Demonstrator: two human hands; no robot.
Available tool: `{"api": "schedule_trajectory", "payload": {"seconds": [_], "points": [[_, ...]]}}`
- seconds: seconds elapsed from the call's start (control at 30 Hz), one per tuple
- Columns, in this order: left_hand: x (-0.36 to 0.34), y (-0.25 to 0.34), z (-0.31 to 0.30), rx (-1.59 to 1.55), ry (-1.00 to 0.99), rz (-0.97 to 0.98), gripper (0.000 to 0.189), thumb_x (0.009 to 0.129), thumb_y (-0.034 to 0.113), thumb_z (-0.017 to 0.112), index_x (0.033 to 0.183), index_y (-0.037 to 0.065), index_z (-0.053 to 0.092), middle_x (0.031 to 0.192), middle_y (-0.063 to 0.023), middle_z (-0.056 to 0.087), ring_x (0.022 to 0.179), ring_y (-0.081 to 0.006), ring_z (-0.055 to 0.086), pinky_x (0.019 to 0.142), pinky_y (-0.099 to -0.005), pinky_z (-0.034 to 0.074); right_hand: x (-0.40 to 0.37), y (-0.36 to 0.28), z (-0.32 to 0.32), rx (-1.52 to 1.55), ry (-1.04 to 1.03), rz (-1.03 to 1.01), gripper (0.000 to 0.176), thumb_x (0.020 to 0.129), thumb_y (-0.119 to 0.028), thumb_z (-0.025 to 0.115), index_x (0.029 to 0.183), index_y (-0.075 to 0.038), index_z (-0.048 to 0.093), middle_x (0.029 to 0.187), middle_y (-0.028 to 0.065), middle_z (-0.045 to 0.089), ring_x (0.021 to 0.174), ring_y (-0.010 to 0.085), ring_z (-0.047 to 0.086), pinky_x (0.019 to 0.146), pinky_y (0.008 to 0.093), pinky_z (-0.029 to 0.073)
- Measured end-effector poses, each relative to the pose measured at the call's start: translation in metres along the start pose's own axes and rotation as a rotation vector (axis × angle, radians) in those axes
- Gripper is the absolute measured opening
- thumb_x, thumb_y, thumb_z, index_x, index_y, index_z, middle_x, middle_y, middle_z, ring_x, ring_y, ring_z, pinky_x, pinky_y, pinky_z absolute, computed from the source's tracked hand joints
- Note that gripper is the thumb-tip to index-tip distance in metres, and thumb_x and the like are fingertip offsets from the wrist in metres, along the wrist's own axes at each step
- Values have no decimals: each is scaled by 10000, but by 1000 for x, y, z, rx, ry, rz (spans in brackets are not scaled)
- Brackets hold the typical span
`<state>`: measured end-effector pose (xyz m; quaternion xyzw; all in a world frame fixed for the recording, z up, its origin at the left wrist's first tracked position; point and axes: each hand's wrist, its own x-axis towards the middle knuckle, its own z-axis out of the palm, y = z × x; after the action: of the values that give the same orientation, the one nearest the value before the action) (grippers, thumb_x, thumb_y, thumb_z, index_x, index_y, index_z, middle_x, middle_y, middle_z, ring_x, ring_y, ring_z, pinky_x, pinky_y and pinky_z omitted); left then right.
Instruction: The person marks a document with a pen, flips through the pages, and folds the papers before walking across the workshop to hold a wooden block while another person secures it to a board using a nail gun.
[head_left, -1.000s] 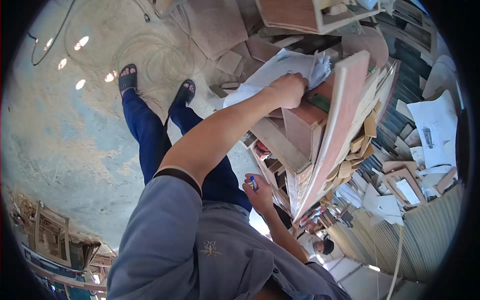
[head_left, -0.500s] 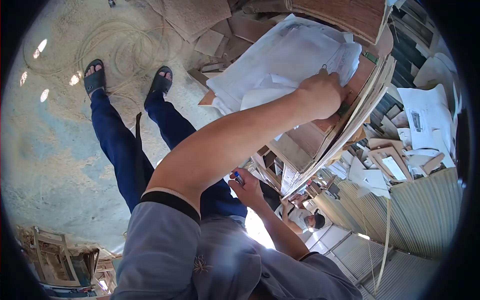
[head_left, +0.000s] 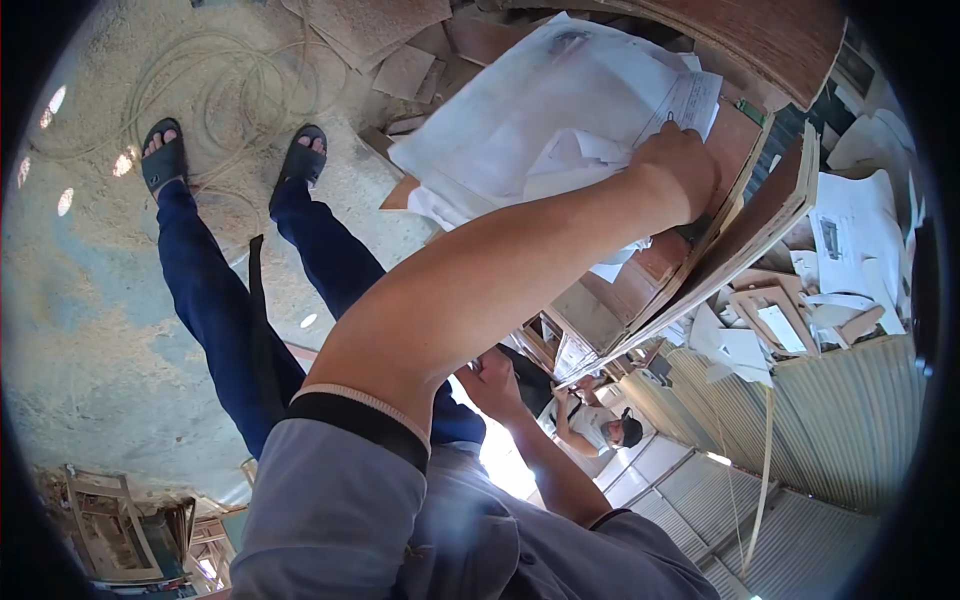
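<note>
My left hand [head_left: 682, 168] reaches across to the right and lies closed at the edge of a large white paper sheet [head_left: 520, 95]. A small metal loop [head_left: 670, 117] shows at its fingertips; what the fingers grip is hidden. Beneath the papers is a reddish-brown board [head_left: 735, 150]. Lower down, near my lap, my right hand [head_left: 494, 386] is closed round a marker [head_left: 475, 366], which shows only in part. Smaller folded papers [head_left: 575, 155] lie on the large sheet, beside my left forearm.
Thin boards [head_left: 745, 240] stand right of the papers. A person in a dark cap [head_left: 598, 428] is beyond my right hand. Paper and wood scraps [head_left: 850, 235] lie at the far right. A coiled hose [head_left: 235, 85] lies on the dusty floor near my feet.
My left hand has moved slightly up and right. A gap has opened between the boards to its right. The marker's blue end, seen before in my right hand, is now mostly hidden.
</note>
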<state>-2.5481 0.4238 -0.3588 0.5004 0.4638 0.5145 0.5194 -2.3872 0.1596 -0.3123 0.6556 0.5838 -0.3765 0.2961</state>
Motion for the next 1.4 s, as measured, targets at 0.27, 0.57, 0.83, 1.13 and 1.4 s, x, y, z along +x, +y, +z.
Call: {"api": "schedule_trajectory", "payload": {"seconds": [0.27, 0.57, 0.83, 1.13, 1.4], "points": [[8, 10, -3, 148, -87, 79, 267, 881, 263, 602, 1040, 120, 762, 1169, -212, 653, 1098, -395, 610, 950, -460, 501, 1, 12, 2, 21, 53, -131, 347, 873, -115, 697, 1193, -5, 619, 1062, 186, 674, 945, 314, 681, 809, 363, 531], [-66, 8, -44, 64, -6, -5, 426, 876, 201, 661, 1260, 20, 617, 1262, -194, 649, 1181, -327, 607, 994, -400, 465, -52, 23, 15, 286, 275, -210, 328, 934, -253, 633, 1197, -63, 586, 1096, 178, 618, 951, 356, 644, 812, 437, 520], [-298, -68, -155, 785, -552, -114, 598, 884, 261, 651, 1382, -25, 485, 1431, -277, 472, 1352, -444, 424, 1132, -510, 326, -151, 15, 130, 575, 507, -99, 148, 881, -172, 600, 959, -47, 615, 908, 201, 620, 902, 421, 605, 783, 491, 489], [-435, -53, -255, 991, -989, -545, 405, 848, 339, 632, 1060, 0, 698, 1073, -264, 683, 1063, -411, 650, 934, -463, 495, -256, 14, 261, 999, 556, 479, 514, 835, -536, 684, 839, -23, 663, 742, 186, 651, 715, 319, 645, 662, 429, 485], [-464, -45, -151, 1121, -976, -536, 374, 820, 326, 655, 992, -2, 710, 995, -238, 700, 986, -373, 681, 859, -457, 523, -318, 67, 412, 1217, 825, 546, 388, 907, -401, 609, 857, -19, 649, 794, 227, 647, 780, 400, 647, 685, 479, 484]]}}
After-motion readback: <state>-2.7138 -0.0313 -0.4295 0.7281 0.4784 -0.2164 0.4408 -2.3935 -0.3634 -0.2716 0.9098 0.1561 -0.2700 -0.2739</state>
